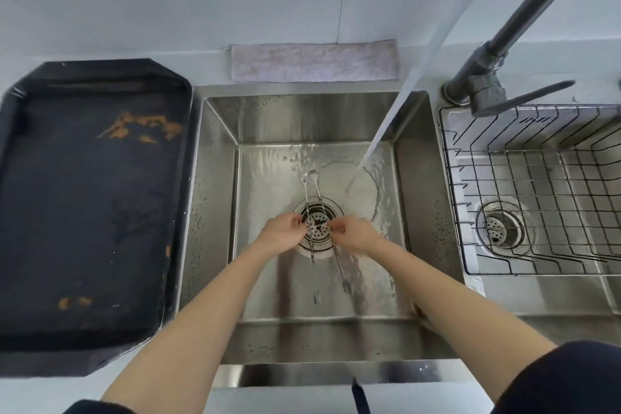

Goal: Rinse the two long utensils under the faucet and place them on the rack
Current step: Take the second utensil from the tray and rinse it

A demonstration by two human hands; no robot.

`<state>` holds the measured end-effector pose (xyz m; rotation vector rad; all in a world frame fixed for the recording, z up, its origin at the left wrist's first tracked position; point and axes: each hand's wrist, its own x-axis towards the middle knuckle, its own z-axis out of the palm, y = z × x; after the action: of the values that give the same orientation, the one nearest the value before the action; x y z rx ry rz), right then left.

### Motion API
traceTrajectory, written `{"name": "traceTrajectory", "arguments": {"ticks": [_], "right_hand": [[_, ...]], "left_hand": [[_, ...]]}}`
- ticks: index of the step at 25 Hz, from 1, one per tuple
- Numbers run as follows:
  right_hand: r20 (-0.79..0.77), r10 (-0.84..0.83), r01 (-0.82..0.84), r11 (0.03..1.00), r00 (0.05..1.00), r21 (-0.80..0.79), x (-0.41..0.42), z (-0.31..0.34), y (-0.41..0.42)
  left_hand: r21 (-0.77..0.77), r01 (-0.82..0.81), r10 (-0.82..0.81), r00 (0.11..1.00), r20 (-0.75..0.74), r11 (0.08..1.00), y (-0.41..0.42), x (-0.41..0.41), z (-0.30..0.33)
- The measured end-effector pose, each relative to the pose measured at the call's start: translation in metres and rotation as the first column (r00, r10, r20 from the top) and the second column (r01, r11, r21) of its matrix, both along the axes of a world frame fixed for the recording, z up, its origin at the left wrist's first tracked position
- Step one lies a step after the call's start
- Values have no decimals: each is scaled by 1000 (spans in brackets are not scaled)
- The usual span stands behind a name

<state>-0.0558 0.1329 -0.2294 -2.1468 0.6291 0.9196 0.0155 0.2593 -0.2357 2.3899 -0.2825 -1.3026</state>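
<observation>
Two long thin metal utensils lie over the drain of the steel sink [413, 178]. One [307, 198] has a small spoon end at the far side and a twisted handle toward me. The other [339, 265] crosses it and ends in a small fork near me. My left hand [280, 232] pinches the first utensil at the drain. My right hand [354, 233] pinches the second one. Water runs from the faucet [510, 40] and lands right of the utensils. The wire rack [537, 195] sits in the right basin.
A black tray [84, 212] with orange-brown smears stands on the counter to the left. A folded grey cloth [314, 60] lies behind the sink against the wall. The faucet lever [537, 94] points right over the rack.
</observation>
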Motion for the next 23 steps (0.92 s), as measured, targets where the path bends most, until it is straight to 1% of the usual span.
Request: {"name": "traceTrajectory", "arguments": {"ticks": [4,10,13,17,23], "right_hand": [[61,24,-22,999,998,-44,-10,23,-15],[176,63,-43,992,982,-114,-28,56,-36],[251,62,-27,989,966,-143,-38,73,-44],[346,61,6,982,936,-188,-51,94,-56],[439,60,46,973,896,-227,-68,117,-81]], "left_hand": [[98,208,-221,965,139,973,-1,0,27],[160,363,-396,855,334,918,-11,-9,71],[163,402,-433,808,400,901,-16,-16,93],[178,415,-445,747,493,892,-24,-22,118],[155,447,-441,657,611,881,-42,-37,149]]}}
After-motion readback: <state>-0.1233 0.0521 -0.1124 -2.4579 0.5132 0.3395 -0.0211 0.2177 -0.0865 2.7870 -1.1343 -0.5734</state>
